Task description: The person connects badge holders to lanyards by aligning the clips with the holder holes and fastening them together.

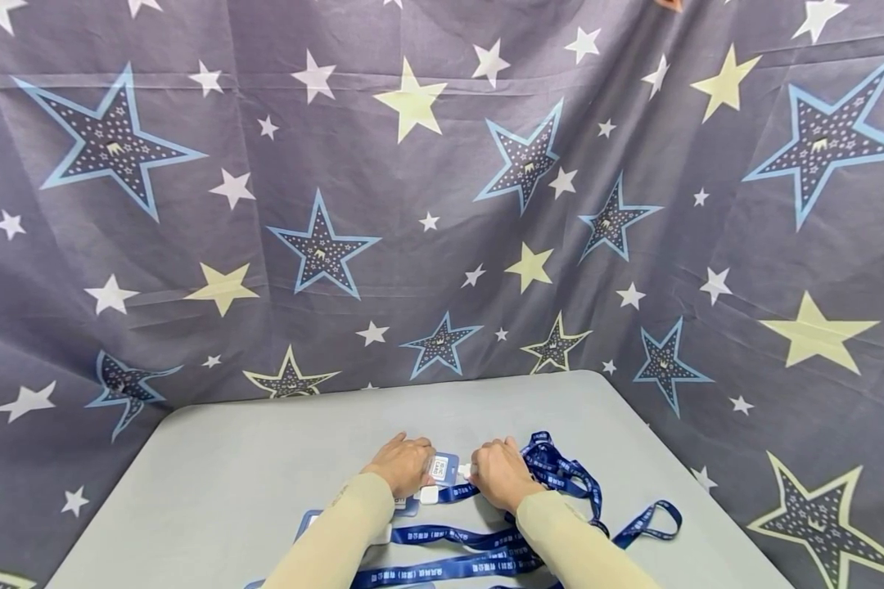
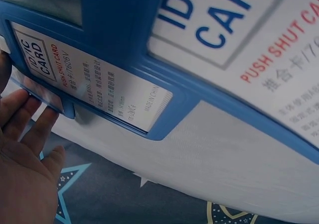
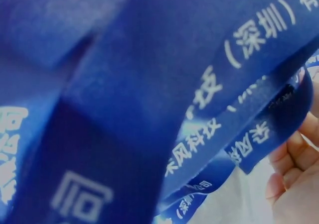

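My left hand (image 1: 401,465) grips the left end of a blue badge holder (image 1: 444,468) with a white card in it. In the left wrist view its fingers (image 2: 42,129) lie along the edge of that holder, beyond two nearer badge holders with "ID/IC CARD" print. The right hand (image 1: 502,472) holds the lanyard at the white clip (image 1: 465,471) on the holder's right end. Blue lanyard straps (image 3: 199,149) with white lettering fill most of the right wrist view, and the curled fingers (image 3: 294,157) of that hand show at its right edge.
More badge holders (image 1: 308,520) lie in a column at the front, partly hidden by my left sleeve. Their straps (image 1: 442,571) run right beneath my right forearm. A bunched lanyard pile (image 1: 560,470) and a loose loop (image 1: 651,523) lie at the right of the grey table (image 1: 214,474). Star-patterned curtains (image 1: 427,204) surround it.
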The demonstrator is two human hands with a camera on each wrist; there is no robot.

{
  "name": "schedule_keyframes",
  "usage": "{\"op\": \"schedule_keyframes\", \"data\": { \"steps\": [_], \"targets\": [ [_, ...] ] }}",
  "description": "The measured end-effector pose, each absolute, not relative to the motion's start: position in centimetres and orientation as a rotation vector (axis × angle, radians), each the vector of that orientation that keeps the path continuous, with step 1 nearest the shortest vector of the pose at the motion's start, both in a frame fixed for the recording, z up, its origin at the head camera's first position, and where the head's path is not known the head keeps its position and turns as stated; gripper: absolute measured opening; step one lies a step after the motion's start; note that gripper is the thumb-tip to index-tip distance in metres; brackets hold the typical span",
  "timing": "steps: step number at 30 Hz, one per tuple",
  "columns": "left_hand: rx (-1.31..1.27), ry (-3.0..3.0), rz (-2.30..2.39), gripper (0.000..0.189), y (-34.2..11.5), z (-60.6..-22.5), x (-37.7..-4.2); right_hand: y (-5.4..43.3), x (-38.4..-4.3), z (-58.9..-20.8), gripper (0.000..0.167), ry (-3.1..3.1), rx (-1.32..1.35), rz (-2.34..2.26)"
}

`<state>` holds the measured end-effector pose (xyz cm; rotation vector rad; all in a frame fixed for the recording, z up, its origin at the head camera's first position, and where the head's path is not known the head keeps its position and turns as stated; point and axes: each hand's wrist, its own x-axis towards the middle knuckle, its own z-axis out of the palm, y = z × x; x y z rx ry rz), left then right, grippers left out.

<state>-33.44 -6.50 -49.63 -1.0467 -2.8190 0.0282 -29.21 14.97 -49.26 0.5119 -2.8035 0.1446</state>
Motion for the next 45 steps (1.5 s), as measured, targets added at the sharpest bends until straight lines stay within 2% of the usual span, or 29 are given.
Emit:
{"op": "schedule_keyframes", "data": {
  "steps": [17, 29, 36, 45],
  "targets": [
    [-1.045, -2.829, 0.038, 0.042, -6.38, -49.61, -33.29, 14.64, -29.18, -48.99, 0.031, -2.793, 0.52, 0.118],
    [-1.046, -2.822, 0.008, 0.042, -6.32, -49.62, -33.29, 14.27, -29.45, -49.03, 0.022, -2.823, 0.494, 0.112],
    [-1.062, -2.813, -0.007, 0.042, -6.37, -49.39, -33.2, 14.16, -29.52, -49.46, 0.032, -2.798, 0.488, 0.194],
    [-1.039, -2.791, 0.005, 0.041, -6.32, -49.64, -33.15, 14.2, -29.69, -49.65, 0.037, -2.818, 0.465, 0.307]
  ]
}}
